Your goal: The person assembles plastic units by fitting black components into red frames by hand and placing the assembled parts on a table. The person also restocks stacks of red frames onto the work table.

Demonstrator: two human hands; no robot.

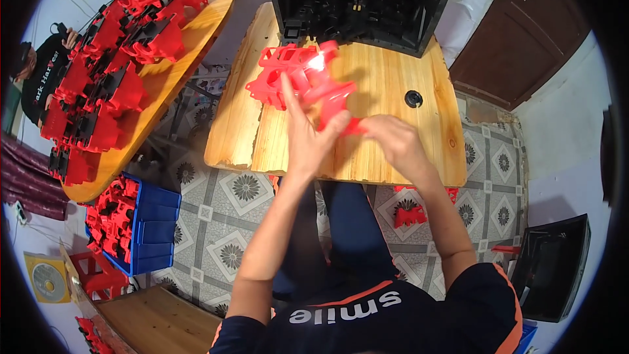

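Observation:
Over the wooden table, my left hand point(306, 141) holds a red plastic part point(334, 101) between thumb and fingers. That part is smeared by motion, so its exact shape is hard to read. My right hand point(396, 143) has its fingers curled in at the part's near right end and seems to pinch it. Just beyond my left fingers lie more red plastic parts with round and square openings point(268, 84); where they end and the held one begins is unclear. A small black piece point(293, 31) sits behind them, at the black box's front left corner.
An open black box point(419, 10) with black pieces stands at the back of the table point(393, 157). Right of my hands lies a round black cap point(413, 98). At left, another table point(213, 10) bears several red-and-black assemblies; a blue crate point(154, 223) of red parts stands below.

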